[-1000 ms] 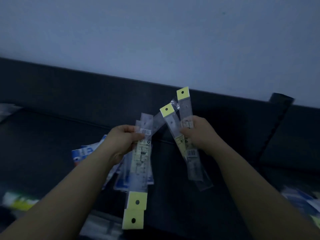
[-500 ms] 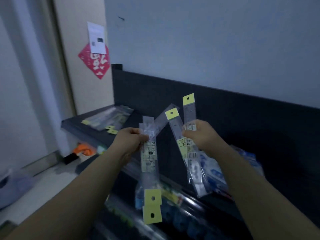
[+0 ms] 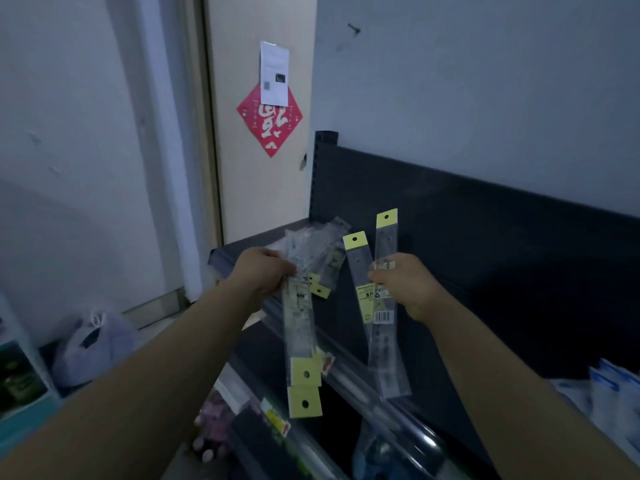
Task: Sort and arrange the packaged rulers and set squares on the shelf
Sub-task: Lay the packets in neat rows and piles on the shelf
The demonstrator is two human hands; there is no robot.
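Above the shelf, left hand and right hand grip rulers (yellow-tabbed).

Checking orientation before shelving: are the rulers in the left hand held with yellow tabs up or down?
Down. The left hand grips the packaged rulers near their top; both yellow tabs hang below.

Left-hand rulers nearer shelf pile

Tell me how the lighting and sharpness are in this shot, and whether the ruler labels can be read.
Head view: dim, bluish, flat light, no glare or hard shadows; the left hand, right hand and their ruler packs are fairly sharp; the barcode shows, but the print is unreadable; the goods at the bottom edge are blurred.
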